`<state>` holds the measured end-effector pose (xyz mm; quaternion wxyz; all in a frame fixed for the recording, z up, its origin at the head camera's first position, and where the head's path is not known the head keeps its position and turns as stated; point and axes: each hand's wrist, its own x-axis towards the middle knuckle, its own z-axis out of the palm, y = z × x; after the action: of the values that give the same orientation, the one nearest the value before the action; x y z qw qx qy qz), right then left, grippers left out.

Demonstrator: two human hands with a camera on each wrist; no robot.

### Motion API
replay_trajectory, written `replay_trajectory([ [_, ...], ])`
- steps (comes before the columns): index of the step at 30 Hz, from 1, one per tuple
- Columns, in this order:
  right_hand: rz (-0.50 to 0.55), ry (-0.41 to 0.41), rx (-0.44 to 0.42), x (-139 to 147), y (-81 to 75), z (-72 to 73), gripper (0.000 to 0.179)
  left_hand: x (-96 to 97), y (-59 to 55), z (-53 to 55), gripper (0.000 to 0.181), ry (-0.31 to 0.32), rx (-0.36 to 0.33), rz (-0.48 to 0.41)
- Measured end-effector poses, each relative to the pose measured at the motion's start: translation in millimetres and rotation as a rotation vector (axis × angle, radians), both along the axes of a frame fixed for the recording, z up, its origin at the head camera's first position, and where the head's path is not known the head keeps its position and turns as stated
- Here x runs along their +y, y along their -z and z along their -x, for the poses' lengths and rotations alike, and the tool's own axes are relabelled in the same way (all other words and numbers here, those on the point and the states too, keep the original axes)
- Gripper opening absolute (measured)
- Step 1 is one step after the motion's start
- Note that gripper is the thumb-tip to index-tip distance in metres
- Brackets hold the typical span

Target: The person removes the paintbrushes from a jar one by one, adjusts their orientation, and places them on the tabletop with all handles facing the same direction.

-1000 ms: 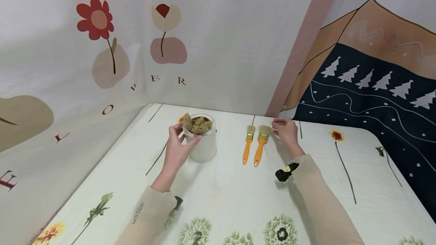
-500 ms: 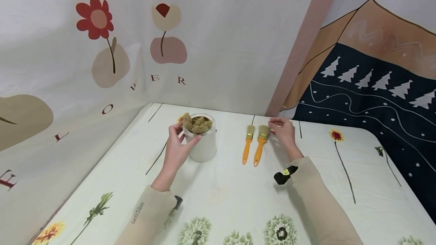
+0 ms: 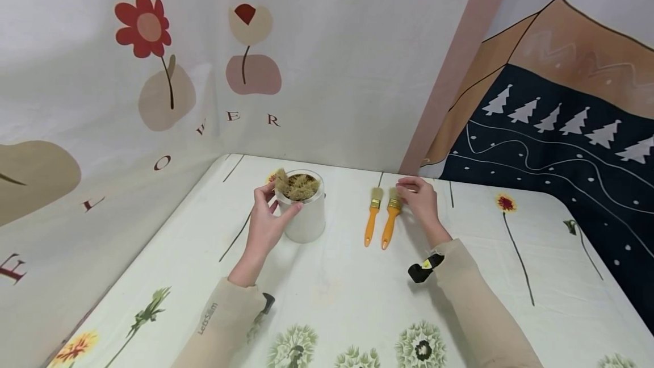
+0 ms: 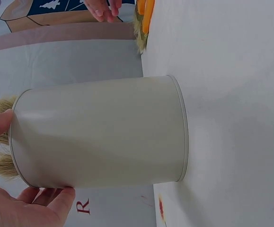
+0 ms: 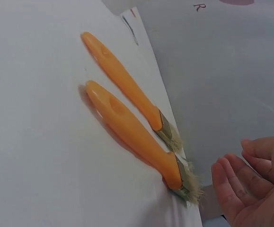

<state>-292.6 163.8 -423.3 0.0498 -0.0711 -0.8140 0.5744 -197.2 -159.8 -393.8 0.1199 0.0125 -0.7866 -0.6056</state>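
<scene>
My left hand [image 3: 264, 225] grips a pale cylindrical canister [image 3: 309, 221] that stands upright on the table. Its thumb lies at the near rim and the fingers at the left side. Tan brush bristles [image 3: 298, 188] poke out of the canister's top; whatever is below them is hidden inside. Two paintbrushes with orange handles lie side by side to the right: a narrower one [image 3: 370, 221] and a wider one [image 3: 390, 225]. My right hand [image 3: 424, 202] is over the wider brush's bristles, fingers loosely bent and holding nothing. In the right wrist view a gap separates the fingers from those bristles [image 5: 192, 190].
A white cloth printed with flowers covers the table [image 3: 332, 294]. Behind it hangs a pale curtain [image 3: 347, 72] with flower prints, and a dark cloth with tree prints [image 3: 552, 129] hangs at the right. A black strap mount [image 3: 424, 268] is on the right wrist.
My right hand has shifted a little to the left, from beside the wider brush to over its bristles. The left hand, the canister and both brushes have stayed put.
</scene>
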Motion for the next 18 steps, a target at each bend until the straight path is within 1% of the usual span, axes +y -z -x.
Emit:
replay_trajectory([
  [10, -0.012, -0.042, 0.019, -9.9, 1.7, -7.5, 0.028, 0.2, -0.2, 0.0, 0.075, 0.005, 0.005, -0.009],
  [18, -0.014, -0.080, 0.049, -22.5, -0.5, -16.6, 0.028, -0.2, 0.3, 0.4, 0.075, 0.002, 0.003, -0.007],
])
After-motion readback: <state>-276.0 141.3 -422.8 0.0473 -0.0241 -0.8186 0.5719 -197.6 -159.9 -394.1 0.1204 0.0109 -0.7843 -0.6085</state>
